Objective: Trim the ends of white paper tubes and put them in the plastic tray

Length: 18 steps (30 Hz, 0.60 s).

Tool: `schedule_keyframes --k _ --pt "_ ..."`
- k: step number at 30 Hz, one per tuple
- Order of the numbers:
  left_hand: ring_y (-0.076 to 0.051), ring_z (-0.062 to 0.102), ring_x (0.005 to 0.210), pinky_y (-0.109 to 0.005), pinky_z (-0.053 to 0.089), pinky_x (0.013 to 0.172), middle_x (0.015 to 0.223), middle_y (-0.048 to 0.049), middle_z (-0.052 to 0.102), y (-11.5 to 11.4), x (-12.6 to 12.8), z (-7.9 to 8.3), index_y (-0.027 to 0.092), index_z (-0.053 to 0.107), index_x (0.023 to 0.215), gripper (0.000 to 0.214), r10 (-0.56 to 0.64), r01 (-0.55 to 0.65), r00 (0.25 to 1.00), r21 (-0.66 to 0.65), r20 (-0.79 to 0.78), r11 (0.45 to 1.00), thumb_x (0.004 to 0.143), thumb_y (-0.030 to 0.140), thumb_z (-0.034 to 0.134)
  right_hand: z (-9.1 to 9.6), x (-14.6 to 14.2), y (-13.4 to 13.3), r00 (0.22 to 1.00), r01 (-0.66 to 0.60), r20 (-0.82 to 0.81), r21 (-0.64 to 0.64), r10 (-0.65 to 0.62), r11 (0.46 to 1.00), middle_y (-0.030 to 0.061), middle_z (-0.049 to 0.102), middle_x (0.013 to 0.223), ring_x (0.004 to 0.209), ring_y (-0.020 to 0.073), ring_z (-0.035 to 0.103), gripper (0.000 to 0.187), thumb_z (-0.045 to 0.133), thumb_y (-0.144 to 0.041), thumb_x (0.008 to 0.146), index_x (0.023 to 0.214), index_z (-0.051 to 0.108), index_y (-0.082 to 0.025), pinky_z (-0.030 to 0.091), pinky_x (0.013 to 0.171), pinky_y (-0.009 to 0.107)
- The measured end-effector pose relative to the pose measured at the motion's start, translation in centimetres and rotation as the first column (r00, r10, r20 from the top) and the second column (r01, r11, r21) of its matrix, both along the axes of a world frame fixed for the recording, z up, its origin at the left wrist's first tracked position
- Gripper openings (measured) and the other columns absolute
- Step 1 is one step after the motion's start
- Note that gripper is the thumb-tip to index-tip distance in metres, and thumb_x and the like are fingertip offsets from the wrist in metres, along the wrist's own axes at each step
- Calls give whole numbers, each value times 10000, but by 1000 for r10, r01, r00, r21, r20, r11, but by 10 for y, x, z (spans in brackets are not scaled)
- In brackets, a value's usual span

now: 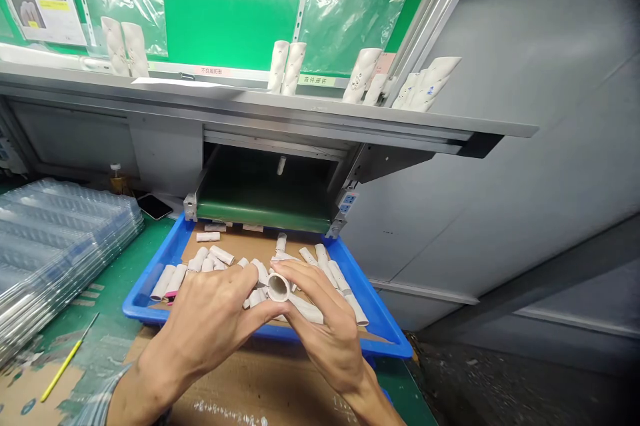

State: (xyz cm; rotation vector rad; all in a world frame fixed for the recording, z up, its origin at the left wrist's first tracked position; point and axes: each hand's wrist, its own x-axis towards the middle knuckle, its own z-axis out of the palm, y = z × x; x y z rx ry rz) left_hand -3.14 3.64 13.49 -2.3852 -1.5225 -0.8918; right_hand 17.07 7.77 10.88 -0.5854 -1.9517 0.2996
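A short white tube [279, 287] is held over the tray with its round open end facing me. My right hand [327, 309] grips it between the thumb below and fingers above. My left hand [215, 303] is closed close by, its thumb at the tube's lower edge. From its fingers a thin grey tip [262, 285] reaches the tube's side; the rest of this tool is mostly hidden. Something pink and black [171, 295] shows behind the left hand; whether it belongs to the tool I cannot tell. Several white tubes [207, 261] lie in the blue tray [387, 333] behind my hands.
A green conveyor belt [265, 209] ends above the tray, with one small tube [281, 165] on it. Stacked clear plastic trays [65, 233], a phone [155, 207] and a yellow pen-like tool [63, 371] lie left. White tubes [287, 68] stand on the shelf [240, 101].
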Motion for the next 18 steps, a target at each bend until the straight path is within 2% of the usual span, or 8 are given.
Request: schedule_keyframes --k 6,9,11,13,15,18 --pt "-205 679 593 -332 264 554 710 4 699 -3 1 0 222 556 834 542 -4 3 1000 -50 -6 999 1129 604 309 0 0 0 1000 8 -2 32 -8 999 59 784 1264 1171 298 738 420 700 -182 1029 1411 665 -353 596 1024 481" --pt "-182 648 578 -327 251 550 699 14 691 -3 1 -1 225 537 793 523 -59 62 998 -102 30 993 1142 554 329 -2 0 0 1000 5 -12 25 -4 1000 60 785 1265 1177 300 738 409 705 -174 1023 1393 674 -345 595 1036 482" --pt "-164 624 576 -318 260 552 693 24 678 -3 0 0 223 524 777 505 -97 106 992 -117 86 987 1142 530 359 -5 -1 1 999 0 -46 -30 -1 1000 55 784 1264 1177 287 739 380 724 -188 1014 1361 685 -338 596 1049 458" --pt "-149 591 564 -306 279 554 681 31 659 -1 -2 1 221 507 763 489 -109 122 983 -83 147 989 1129 530 410 -8 -3 2 992 -16 -127 -163 -5 986 52 779 1264 1174 269 742 325 754 -231 1003 1309 697 -326 604 1049 419" --pt "-146 580 561 -291 313 553 690 35 658 1 -4 1 225 531 798 441 -102 113 975 -47 195 992 1099 545 490 -9 -5 4 963 -107 -270 -334 14 936 58 777 1247 1130 257 761 335 785 -309 989 1303 668 -312 632 999 388" --pt "-157 642 611 -273 396 564 794 34 711 5 -5 -1 235 596 1045 316 -103 113 966 -27 237 993 1011 541 667 -7 -9 6 861 -334 -507 -496 45 802 91 768 1228 1037 263 786 506 799 -447 967 1393 574 -293 669 898 387"
